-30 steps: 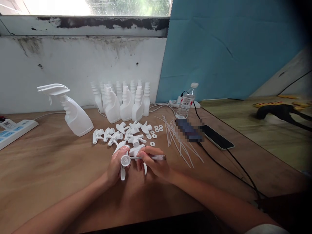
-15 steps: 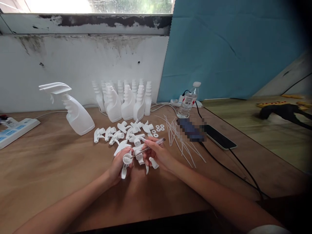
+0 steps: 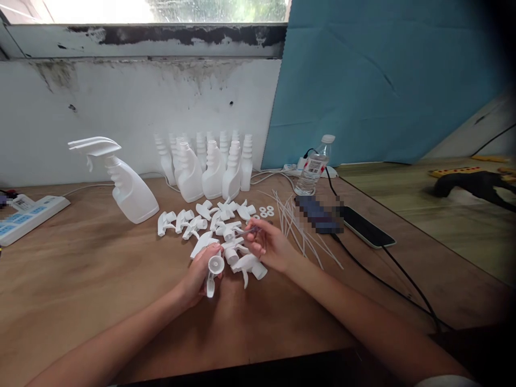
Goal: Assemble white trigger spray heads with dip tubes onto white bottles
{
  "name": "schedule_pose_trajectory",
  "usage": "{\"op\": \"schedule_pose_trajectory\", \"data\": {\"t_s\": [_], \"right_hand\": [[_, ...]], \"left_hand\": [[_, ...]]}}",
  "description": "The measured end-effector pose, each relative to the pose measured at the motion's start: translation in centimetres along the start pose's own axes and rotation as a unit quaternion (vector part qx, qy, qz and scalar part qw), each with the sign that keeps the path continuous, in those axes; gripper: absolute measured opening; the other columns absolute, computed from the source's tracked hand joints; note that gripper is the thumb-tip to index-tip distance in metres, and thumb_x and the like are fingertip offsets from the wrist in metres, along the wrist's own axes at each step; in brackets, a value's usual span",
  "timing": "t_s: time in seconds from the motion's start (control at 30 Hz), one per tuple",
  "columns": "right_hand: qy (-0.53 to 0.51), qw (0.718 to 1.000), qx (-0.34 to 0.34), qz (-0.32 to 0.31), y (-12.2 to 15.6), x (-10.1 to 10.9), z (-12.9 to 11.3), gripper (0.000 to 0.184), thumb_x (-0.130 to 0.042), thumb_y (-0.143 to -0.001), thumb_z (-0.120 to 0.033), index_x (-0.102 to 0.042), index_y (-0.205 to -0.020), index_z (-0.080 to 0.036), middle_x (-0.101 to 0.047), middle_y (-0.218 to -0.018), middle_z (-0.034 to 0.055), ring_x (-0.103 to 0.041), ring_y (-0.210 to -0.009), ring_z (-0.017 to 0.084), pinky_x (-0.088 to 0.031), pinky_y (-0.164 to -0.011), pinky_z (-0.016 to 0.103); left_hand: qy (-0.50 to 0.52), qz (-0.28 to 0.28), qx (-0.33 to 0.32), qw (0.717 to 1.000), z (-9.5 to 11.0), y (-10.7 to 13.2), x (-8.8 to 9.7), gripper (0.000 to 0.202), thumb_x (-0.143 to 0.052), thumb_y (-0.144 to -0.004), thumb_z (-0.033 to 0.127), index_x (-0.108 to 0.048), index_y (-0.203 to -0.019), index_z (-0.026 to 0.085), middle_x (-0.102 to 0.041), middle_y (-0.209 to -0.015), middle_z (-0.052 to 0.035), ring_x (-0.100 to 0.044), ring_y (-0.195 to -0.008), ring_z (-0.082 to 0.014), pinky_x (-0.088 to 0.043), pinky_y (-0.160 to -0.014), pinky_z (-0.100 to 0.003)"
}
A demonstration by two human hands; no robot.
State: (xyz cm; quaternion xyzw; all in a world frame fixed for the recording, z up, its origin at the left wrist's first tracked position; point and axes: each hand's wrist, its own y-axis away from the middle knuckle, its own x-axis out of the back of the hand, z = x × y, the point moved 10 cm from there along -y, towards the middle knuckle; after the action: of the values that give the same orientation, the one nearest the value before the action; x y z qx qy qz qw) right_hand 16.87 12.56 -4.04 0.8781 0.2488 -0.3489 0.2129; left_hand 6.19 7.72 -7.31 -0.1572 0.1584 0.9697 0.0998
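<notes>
My left hand (image 3: 197,275) is closed round a white spray trigger head (image 3: 216,264), whose round collar opening faces up toward me and whose trigger points down. My right hand (image 3: 268,244) pinches a small screwdriver (image 3: 250,231) with a thin shaft, its tip pointing left, apart from that spray head. Fingers partly cover the handle. Several more white trigger heads (image 3: 248,264) lie loosely on the table between and beyond my hands. Small white ring washers (image 3: 266,211) lie just past my right hand, which hides some of them.
Thin white tubes (image 3: 288,220) lie crisscrossed to the right. Several white bottles (image 3: 213,174) stand by the wall. An assembled spray bottle (image 3: 131,191) stands left, near a power strip (image 3: 32,217). A water bottle (image 3: 312,172), a phone (image 3: 366,227) and black cables are at right.
My right hand has drawn the screwdriver away from the spray head's collar, up and to the right. My left hand still holds the spray head, nearly in place.
</notes>
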Motion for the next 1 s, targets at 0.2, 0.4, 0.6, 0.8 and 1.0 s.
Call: {"op": "schedule_pose_trajectory", "data": {"t_s": [0.2,0.4,0.6,0.8,1.0], "right_hand": [[0.032,0.962,0.198,0.184,0.6,8.0,-9.2,0.021,-0.055,-0.072,-0.027,-0.046,-0.055,-0.018,-0.040,-0.041,-0.0048,-0.034,-0.035,0.007,-0.024,-0.032,0.017],[0.184,0.875,0.274,0.353,2.4,13.9,-13.4,0.024,-0.052,-0.071,-0.032,-0.041,-0.053,-0.021,-0.040,-0.036,-0.0051,-0.031,-0.030,0.006,-0.018,-0.029,0.018],[0.293,0.853,0.285,0.324,1.4,12.0,-12.1,0.020,-0.060,-0.071,-0.032,-0.053,-0.060,-0.017,-0.050,-0.040,-0.0041,-0.041,-0.032,0.006,-0.025,-0.031,0.016],[0.429,0.797,0.320,0.279,1.3,8.9,-12.3,0.028,-0.057,-0.077,-0.038,-0.053,-0.058,-0.018,-0.048,-0.040,-0.0043,-0.043,-0.034,0.007,-0.030,-0.034,0.018],[0.399,0.798,0.345,0.292,2.1,9.3,-12.9,0.027,-0.054,-0.078,-0.037,-0.052,-0.058,-0.018,-0.049,-0.041,-0.0041,-0.042,-0.033,0.008,-0.030,-0.034,0.019]], "left_hand": [[-0.004,-0.027,-0.003,1.000,0.0,0.0,-0.2,0.036,-0.049,-0.087,0.055,-0.045,-0.079,0.020,-0.048,-0.050,0.0052,-0.030,-0.030,-0.0060,-0.016,-0.029,-0.019],[-0.005,-0.027,-0.003,1.000,-0.2,-0.2,-0.1,0.036,-0.049,-0.087,0.055,-0.045,-0.080,0.020,-0.048,-0.051,0.0053,-0.031,-0.031,-0.0063,-0.019,-0.031,-0.019],[-0.008,-0.030,-0.005,1.000,0.0,-0.1,-0.3,0.037,-0.050,-0.086,0.056,-0.044,-0.078,0.020,-0.047,-0.050,0.0055,-0.030,-0.032,-0.0059,-0.018,-0.030,-0.019],[-0.012,-0.029,-0.001,0.999,-0.1,-0.1,-0.3,0.039,-0.050,-0.086,0.057,-0.044,-0.077,0.020,-0.047,-0.050,0.0055,-0.030,-0.030,-0.0055,-0.017,-0.028,-0.018],[-0.030,-0.018,-0.019,0.999,1.4,0.6,-0.4,0.039,-0.053,-0.084,0.057,-0.041,-0.079,0.021,-0.046,-0.052,0.0057,-0.029,-0.032,-0.0057,-0.015,-0.027,-0.017]]}}
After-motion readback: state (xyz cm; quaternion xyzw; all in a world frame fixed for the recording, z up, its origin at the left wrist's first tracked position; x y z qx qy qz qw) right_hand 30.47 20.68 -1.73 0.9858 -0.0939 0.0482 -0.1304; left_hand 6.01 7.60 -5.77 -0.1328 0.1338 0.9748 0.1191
